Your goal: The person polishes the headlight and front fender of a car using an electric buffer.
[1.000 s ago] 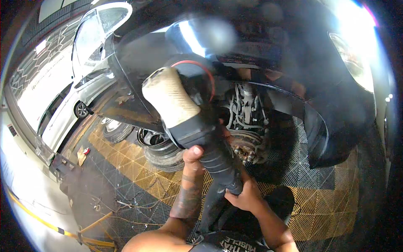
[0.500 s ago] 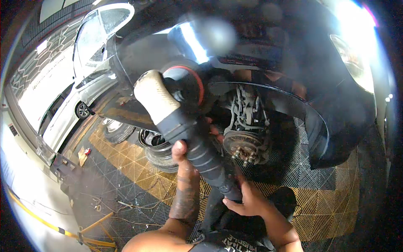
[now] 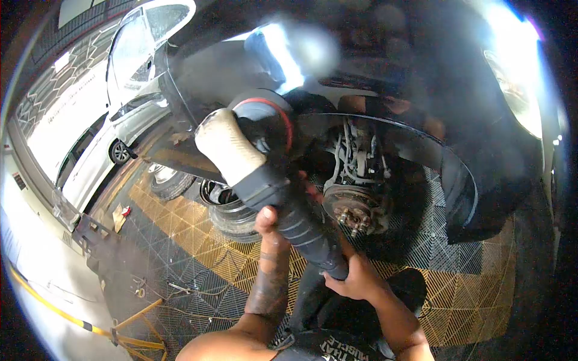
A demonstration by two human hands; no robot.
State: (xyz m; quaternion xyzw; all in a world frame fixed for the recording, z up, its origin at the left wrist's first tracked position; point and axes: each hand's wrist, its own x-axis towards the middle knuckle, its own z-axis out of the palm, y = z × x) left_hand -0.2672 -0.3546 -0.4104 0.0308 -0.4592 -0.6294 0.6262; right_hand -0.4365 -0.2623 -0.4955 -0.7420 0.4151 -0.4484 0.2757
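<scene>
A polisher with a cream head and black ribbed body slants across the middle of the view. My left hand grips its body from below, thumb showing and the fingers mostly hidden behind it. Around the rear end of the handle my right hand is closed. The round polisher pad, grey with a red ring, faces the dark car panel; whether it touches the paint cannot be made out.
Right of the polisher, a bare wheel hub with studs shows under the wheel arch. Two wheels lie on the floor, the nearer wheel beside my left arm. A yellow metal frame stands lower left. A white car is beyond.
The polisher and both hands have shifted slightly right, the rear of the handle rising a little. The view has moved slightly too. Both hands keep their grip.
</scene>
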